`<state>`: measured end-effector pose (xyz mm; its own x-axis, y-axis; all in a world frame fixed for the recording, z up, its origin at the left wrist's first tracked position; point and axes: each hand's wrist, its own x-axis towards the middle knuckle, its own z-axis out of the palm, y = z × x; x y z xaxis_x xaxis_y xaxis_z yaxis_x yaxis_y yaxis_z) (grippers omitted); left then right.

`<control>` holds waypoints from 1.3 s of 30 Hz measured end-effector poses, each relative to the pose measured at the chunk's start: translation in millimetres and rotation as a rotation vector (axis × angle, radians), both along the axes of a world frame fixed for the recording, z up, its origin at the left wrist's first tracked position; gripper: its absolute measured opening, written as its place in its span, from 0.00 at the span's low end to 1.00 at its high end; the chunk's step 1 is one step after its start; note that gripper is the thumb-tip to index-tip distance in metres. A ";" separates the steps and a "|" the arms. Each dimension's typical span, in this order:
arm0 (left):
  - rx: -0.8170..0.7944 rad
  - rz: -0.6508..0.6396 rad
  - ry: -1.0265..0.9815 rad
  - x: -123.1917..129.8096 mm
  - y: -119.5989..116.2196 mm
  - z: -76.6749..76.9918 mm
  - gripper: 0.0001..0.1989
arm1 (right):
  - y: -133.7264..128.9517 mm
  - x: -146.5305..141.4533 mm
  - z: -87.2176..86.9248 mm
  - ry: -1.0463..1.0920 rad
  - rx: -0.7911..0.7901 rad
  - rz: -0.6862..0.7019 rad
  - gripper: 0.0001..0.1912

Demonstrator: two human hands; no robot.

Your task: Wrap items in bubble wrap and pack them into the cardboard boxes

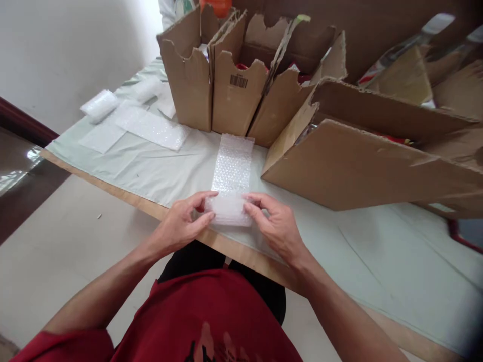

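Note:
A strip of bubble wrap (233,163) lies on the cloth-covered table, its near end folded or rolled into a flat bundle (228,210) close to the front edge. My left hand (188,217) pinches the left end of this bundle between thumb and fingers. At the right end, my right hand (270,217) grips it the same way. Whatever may be inside the bundle is hidden by the wrap.
Cardboard boxes (188,88) stand in a row behind the strip, and a larger carton (362,166) sits to the right. More bubble wrap sheets (154,128) and a bubble wrap roll (100,104) lie at the left. Bottles (422,35) stand at the back right.

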<state>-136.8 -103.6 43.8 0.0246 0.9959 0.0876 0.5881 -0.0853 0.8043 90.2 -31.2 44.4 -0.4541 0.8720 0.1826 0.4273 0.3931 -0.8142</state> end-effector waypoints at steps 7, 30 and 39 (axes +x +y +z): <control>-0.028 0.093 0.277 17.0 34.9 -24.6 0.26 | 22.5 5.5 -26.1 -0.142 0.199 -0.122 0.18; 0.179 0.010 0.166 16.1 -7.3 -22.5 0.17 | -12.6 15.8 -4.6 -0.114 0.107 0.077 0.12; 0.231 0.078 0.270 18.8 18.7 -31.0 0.17 | -12.3 10.3 -20.3 -0.363 0.562 0.251 0.12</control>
